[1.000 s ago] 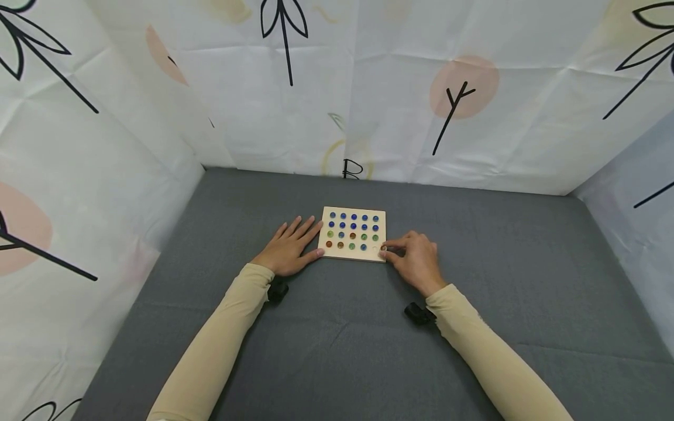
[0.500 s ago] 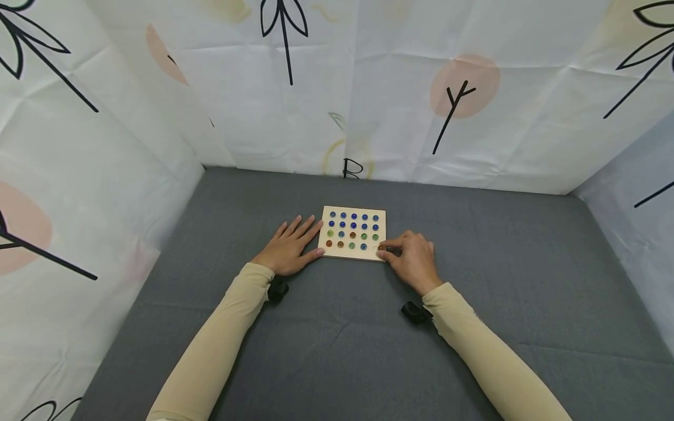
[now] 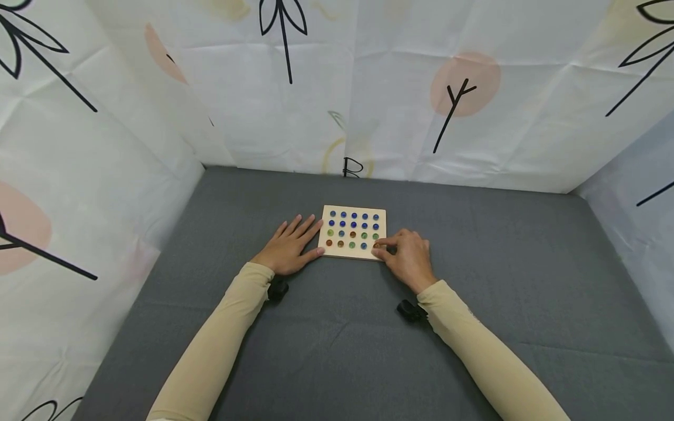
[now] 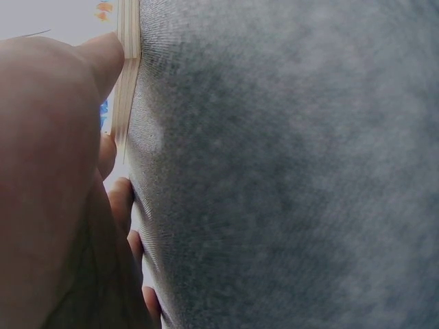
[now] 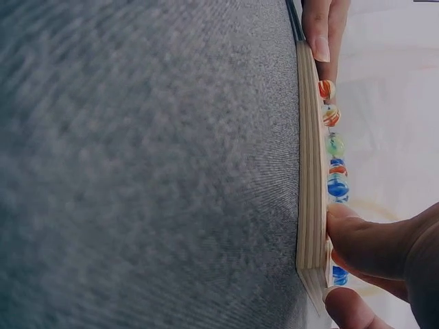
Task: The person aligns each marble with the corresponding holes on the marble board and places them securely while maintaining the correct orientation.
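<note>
A pale wooden board (image 3: 347, 252) lies on the grey cloth, its rows of holes filled with glass marbles. Blue marbles (image 3: 354, 215) fill the two far rows; the two near rows mix green, orange and blue. My left hand (image 3: 286, 250) lies flat with spread fingers, its thumb and fingertips at the board's left edge. At the near right corner my right hand (image 3: 411, 257) pinches an orange-brown marble (image 3: 376, 245) between thumb and finger, over the last spot of the near row. In the right wrist view my thumb (image 5: 346, 219) sits close over the board, hiding that marble.
Grey cloth (image 3: 316, 351) covers the table all round the board. White patterned fabric (image 3: 389, 117) hangs behind and at both sides. A black wrist camera (image 3: 412, 311) sits at my right cuff, another (image 3: 278, 289) at my left.
My right hand has moved slightly left with the orange-brown marble, from the board's right edge to over the near row's last hole. The left hand has stayed still.
</note>
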Available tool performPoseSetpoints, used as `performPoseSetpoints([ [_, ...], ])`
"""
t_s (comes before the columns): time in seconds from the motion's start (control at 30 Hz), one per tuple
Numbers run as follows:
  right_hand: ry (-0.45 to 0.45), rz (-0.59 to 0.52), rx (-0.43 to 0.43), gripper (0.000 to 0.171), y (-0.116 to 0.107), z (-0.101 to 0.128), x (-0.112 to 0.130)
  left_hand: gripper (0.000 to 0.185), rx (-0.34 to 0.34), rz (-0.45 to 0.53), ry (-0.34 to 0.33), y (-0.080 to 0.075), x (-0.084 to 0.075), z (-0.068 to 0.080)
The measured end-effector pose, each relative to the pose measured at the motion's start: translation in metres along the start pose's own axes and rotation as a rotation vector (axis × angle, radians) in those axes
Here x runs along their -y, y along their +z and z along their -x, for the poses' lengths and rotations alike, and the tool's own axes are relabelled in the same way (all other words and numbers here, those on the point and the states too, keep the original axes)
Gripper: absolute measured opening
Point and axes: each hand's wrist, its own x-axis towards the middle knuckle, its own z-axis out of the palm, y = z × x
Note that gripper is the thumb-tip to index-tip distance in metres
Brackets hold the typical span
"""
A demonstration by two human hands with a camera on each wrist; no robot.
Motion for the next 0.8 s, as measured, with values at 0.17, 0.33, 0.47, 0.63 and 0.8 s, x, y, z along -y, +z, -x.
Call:
performPoseSetpoints([
  [0.17, -0.003, -0.001, -0.009, 0.017, 0.001, 0.001, 0.000, 0.074, 0.006, -0.013, -0.004, 0.000, 0.000, 0.000],
  [0.33, -0.002, 0.006, -0.006, 0.017, 0.001, 0.001, -0.001, 0.074, 0.020, -0.008, -0.014, -0.003, -0.004, 0.002],
  [0.47, 0.007, 0.004, -0.005, 0.022, 0.000, 0.001, -0.002, 0.073, 0.022, -0.013, -0.012, -0.004, -0.006, 0.003],
  [0.63, 0.010, -0.014, -0.019, 0.026, -0.005, 0.002, -0.003, 0.073, 0.006, -0.013, 0.007, -0.006, -0.008, 0.004],
  [0.8, 0.015, -0.019, -0.059, 0.027, -0.012, 0.002, -0.008, 0.073, -0.010, -0.001, 0.009, -0.009, -0.010, 0.008],
])
